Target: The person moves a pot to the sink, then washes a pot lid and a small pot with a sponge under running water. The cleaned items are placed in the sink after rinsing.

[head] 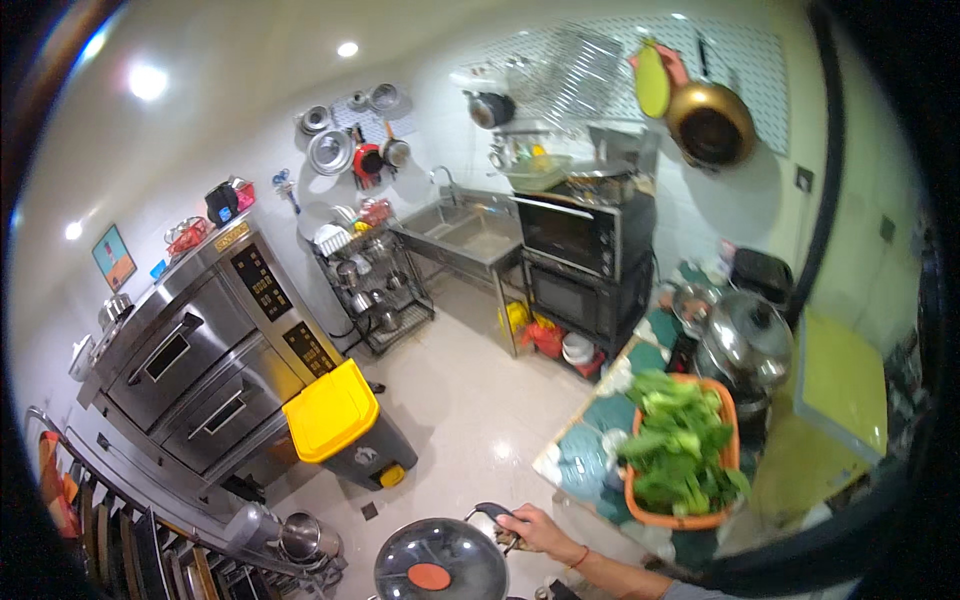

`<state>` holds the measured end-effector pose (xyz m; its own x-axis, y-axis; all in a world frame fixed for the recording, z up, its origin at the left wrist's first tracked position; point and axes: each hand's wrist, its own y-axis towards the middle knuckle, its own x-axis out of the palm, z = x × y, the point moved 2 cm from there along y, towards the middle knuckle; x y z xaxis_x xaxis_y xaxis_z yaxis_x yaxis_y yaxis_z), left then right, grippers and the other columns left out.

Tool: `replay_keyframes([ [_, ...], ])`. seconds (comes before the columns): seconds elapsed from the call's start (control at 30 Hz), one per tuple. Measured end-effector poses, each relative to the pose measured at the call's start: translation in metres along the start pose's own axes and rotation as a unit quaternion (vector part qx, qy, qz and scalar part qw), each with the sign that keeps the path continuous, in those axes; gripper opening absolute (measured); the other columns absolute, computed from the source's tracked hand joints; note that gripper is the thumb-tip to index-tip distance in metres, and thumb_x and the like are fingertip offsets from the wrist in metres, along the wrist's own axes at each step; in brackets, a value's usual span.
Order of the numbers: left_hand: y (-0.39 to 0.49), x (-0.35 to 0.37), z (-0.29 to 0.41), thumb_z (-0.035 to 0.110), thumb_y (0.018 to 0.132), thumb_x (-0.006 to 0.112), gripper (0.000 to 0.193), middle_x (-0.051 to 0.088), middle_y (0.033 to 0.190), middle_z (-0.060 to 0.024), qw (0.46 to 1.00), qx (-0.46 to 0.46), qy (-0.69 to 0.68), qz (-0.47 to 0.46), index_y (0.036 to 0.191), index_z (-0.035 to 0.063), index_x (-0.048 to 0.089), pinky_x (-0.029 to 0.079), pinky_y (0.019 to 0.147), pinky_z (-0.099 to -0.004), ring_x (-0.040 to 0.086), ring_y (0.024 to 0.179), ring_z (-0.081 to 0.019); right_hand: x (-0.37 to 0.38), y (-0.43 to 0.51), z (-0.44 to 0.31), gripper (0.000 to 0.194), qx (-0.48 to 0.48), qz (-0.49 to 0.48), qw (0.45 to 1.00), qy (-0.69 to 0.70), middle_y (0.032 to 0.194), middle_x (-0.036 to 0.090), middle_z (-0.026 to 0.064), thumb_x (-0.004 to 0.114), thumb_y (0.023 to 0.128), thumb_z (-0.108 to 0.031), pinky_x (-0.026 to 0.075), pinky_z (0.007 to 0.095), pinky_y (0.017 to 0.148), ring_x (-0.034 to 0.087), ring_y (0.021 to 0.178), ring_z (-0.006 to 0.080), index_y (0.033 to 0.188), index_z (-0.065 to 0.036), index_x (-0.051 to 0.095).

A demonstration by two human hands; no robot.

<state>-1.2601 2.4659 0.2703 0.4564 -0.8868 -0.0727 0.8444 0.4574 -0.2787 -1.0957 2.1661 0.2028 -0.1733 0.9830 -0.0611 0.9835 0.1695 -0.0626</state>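
Low in the picture, my right hand [534, 529] grips the dark handle of a lidded pan [441, 560]. The pan's glass lid has a metal rim and an orange-red disc at its centre. A second, short handle shows at the pan's lower left edge. A thin red band circles my right wrist. My left hand is out of view. Right of the pan, an orange basket [679, 520] heaped with leafy green vegetables [679, 442] stands on a counter with a patterned cloth.
A grey bin with a yellow lid [334, 412] stands before a steel deck oven [195, 360]. A steel sink [480, 232], a wire rack [375, 285] and stacked ovens [577, 262] line the far wall. A large lidded pot [745, 341] is behind the basket.
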Motion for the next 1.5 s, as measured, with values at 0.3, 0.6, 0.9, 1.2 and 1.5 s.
replay_keyframes([
  [0.3, 0.272, 0.076, 0.093, 0.024, 0.092, 0.048, 0.018, 0.047, 0.062, 0.0021, 0.997, 0.039, 0.064, -0.003, 0.100, 0.0078, 0.051, 0.034, 0.045, -0.0198, 0.042, 0.052, -0.0054, 0.014, 0.270, -0.022, 0.037, -0.023, 0.029, 0.999, -0.028, 0.067, 0.059, 0.0082, 0.055, 0.086, -0.039, 0.041, 0.0295, 0.073, 0.052, 0.078, 0.0192, 0.076, -0.006, 0.069],
  [0.6, 0.578, 0.269, 0.171, 0.030, 0.092, 0.046, 0.028, 0.046, 0.061, 0.0016, 0.962, 0.047, 0.053, -0.265, 0.110, 0.0083, 0.048, 0.037, 0.041, -0.0214, 0.043, 0.047, -0.0082, -0.074, 0.448, -0.021, 0.037, 0.052, 0.256, 0.965, 0.034, 0.067, 0.055, 0.0075, 0.056, 0.086, -0.034, 0.039, 0.0298, 0.070, 0.049, 0.075, 0.0182, 0.068, -0.003, 0.065],
  [0.9, 0.791, 0.409, 0.233, 0.023, 0.090, 0.052, 0.026, 0.050, 0.062, 0.0016, 0.978, -0.029, 0.063, -0.198, 0.109, 0.0066, 0.051, 0.038, 0.044, -0.0197, 0.047, 0.049, -0.0076, -0.152, 0.711, -0.058, 0.035, 0.044, 0.274, 0.960, -0.042, 0.071, 0.053, 0.0086, 0.058, 0.086, -0.033, 0.039, 0.0298, 0.069, 0.048, 0.076, 0.0189, 0.068, -0.004, 0.065],
  [1.2, 1.015, 0.481, 0.292, 0.027, 0.091, 0.051, 0.031, 0.045, 0.060, 0.0026, 0.978, -0.001, 0.048, -0.202, 0.116, 0.0085, 0.050, 0.035, 0.042, -0.0204, 0.043, 0.049, -0.0065, -0.161, 0.977, -0.051, 0.034, 0.003, 0.177, 0.980, -0.093, 0.065, 0.056, 0.0048, 0.056, 0.088, -0.034, 0.039, 0.0284, 0.073, 0.048, 0.077, 0.0168, 0.071, -0.006, 0.068],
  [1.5, 1.221, 0.636, 0.390, 0.024, 0.091, 0.053, 0.025, 0.045, 0.057, -0.0017, 0.937, -0.026, 0.129, -0.324, 0.095, 0.0010, 0.044, 0.038, 0.048, -0.0243, 0.045, 0.049, -0.0100, -0.190, 1.122, -0.042, 0.033, 0.127, 0.327, 0.936, 0.027, 0.066, 0.054, 0.0071, 0.057, 0.087, -0.030, 0.038, 0.0295, 0.068, 0.050, 0.070, 0.0176, 0.070, -0.003, 0.066],
])
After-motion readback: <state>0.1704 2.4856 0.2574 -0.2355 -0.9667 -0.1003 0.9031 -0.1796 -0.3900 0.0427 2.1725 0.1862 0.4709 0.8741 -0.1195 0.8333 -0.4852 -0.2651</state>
